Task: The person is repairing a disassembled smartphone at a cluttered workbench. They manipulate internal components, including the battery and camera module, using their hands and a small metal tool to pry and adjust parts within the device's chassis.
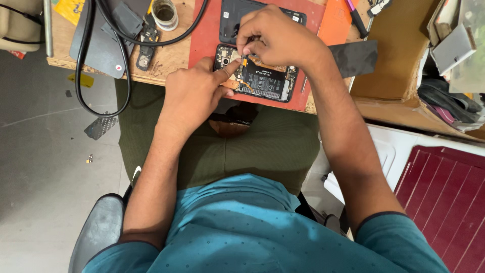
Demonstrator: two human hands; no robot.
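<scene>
Your opened phone (257,78) lies back-off on the bench (172,58); your left hand (194,96) steadies it with one finger, your right hand (275,38) pinches an orange ribbon cable (246,61), not yet freed

right hand (275,38) hides the opened phone's (262,81) upper edge.

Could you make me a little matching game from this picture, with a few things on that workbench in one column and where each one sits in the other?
Things:
1. opened phone
2. small round jar
3. black cable
4. cardboard box

Places:
A. looping off the bench's left edge
B. on the red mat, under both hands
C. at the bench's right end
D. at the top, left of the red mat

Pairs: 1-B, 2-D, 3-A, 4-C
</scene>
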